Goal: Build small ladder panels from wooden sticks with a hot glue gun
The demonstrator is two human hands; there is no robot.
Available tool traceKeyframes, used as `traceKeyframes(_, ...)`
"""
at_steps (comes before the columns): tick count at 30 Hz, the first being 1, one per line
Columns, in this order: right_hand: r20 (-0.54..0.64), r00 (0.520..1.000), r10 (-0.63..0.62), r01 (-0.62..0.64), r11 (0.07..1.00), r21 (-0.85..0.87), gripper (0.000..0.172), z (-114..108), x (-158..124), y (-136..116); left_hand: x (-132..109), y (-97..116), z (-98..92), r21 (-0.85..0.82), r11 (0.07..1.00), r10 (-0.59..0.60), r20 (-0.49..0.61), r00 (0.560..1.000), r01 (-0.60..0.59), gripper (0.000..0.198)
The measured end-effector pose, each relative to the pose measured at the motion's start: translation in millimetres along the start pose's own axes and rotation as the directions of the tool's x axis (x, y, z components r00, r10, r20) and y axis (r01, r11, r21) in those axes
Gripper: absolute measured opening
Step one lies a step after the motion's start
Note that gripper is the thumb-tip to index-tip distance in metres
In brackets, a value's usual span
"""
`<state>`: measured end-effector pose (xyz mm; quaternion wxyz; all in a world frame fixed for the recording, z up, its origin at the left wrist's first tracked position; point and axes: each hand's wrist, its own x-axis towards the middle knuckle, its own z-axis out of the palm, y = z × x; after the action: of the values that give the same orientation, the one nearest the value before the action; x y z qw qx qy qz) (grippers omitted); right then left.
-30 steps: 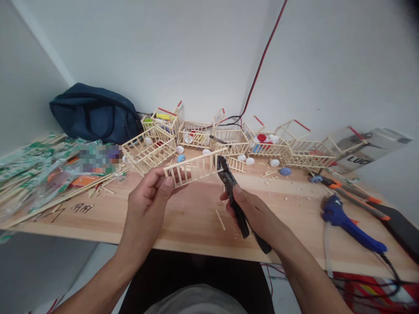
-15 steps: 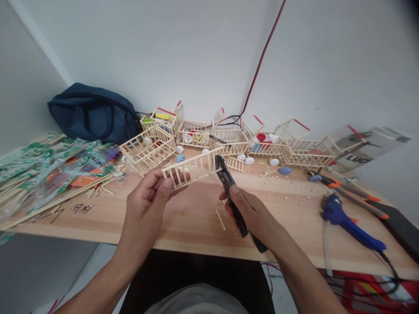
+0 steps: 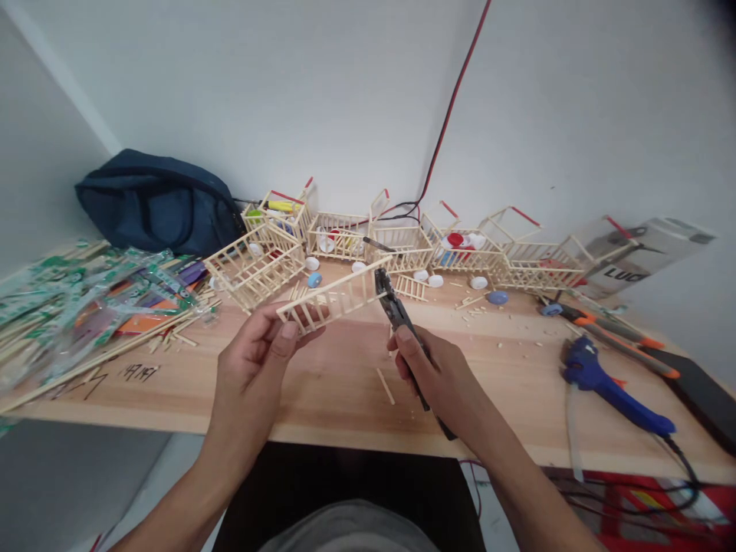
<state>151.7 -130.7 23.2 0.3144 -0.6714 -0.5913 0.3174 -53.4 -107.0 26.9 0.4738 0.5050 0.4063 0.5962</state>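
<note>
My left hand (image 3: 261,353) pinches the left end of a small ladder-like wooden stick frame (image 3: 339,300), holding it tilted above the table. In my right hand (image 3: 428,360) is a pair of black pliers-like cutters (image 3: 396,307), fingers wrapped round the handles. Their jaws meet the frame at its right end; whether they are closed on a stick I cannot tell. A loose short stick (image 3: 386,386) lies on the wood below. Just beyond the frame stands a small wooden stick basket (image 3: 256,264).
Several miniature stick carts (image 3: 402,247) line the wall. On the left lie wrapped sticks (image 3: 46,314) and a dark blue bag (image 3: 158,201). To the right are a blue glue gun (image 3: 618,395), orange-grey pliers (image 3: 626,345) and a black slab (image 3: 698,399). The table edge (image 3: 345,451) is near me.
The view has shifted slightly. The cutters' handles look a little closer together, while both hands keep their grips and the frame stays at the jaws.
</note>
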Motion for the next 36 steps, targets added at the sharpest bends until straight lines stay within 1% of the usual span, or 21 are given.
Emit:
traceKeyframes(3,-0.012,1.000,-0.010,0.010,1.000,-0.014,0.060,-0.6,-1.8,-1.1,-1.5,-1.0,-0.8,0.005,1.000,0.013,-0.035,0.999,-0.013,0.022)
traceKeyframes(6,-0.020,1.000,-0.023,0.023,0.999,-0.026,0.059,-0.3,-2.4,-1.8,-2.4,-2.1,-2.6,0.033,0.999,0.000,0.002,1.000,-0.001,0.026)
traceKeyframes(7,-0.020,0.999,-0.025,0.024,0.999,-0.031,0.059,-0.1,-2.3,-2.2,-2.8,-2.4,-3.0,0.055,0.998,-0.003,0.006,1.000,0.002,0.027)
traceKeyframes(10,-0.017,1.000,-0.013,0.013,0.999,-0.047,0.058,-0.2,-2.0,-3.4,-4.1,-2.5,-2.8,0.143,0.990,0.007,-0.030,1.000,-0.003,0.028)
traceKeyframes(13,-0.010,1.000,-0.002,0.001,0.998,-0.059,0.059,-0.8,-2.3,-3.8,-5.4,-2.9,-2.3,0.232,0.973,0.032,-0.058,0.998,-0.018,0.025)
traceKeyframes(15,-0.005,1.000,-0.002,0.002,0.998,-0.060,0.060,-0.8,-2.5,-3.2,-5.8,-3.6,-2.5,0.262,0.965,0.043,-0.044,0.998,-0.030,0.023)
traceKeyframes(21,0.008,1.000,0.007,-0.007,0.998,-0.059,0.060,0.8,-0.4,-0.7,-6.0,-6.5,-4.9,0.282,0.957,0.079,-0.028,0.997,-0.068,0.021)
traceKeyframes(25,0.022,1.000,0.021,-0.020,0.998,-0.066,0.059,0.2,0.2,-1.7,-5.6,-12.3,-10.4,0.323,0.941,0.098,0.029,0.995,-0.102,0.023)
traceKeyframes(29,0.027,0.999,0.023,-0.021,0.996,-0.081,0.059,-0.3,0.0,-3.1,-4.9,-17.3,-14.4,0.339,0.929,0.140,0.052,0.989,-0.150,0.024)
traceKeyframes(36,0.041,0.999,0.026,-0.024,0.998,-0.057,0.059,0.6,0.3,0.0,-4.1,-20.8,-18.3,0.388,0.891,0.208,0.113,0.972,-0.236,0.026)
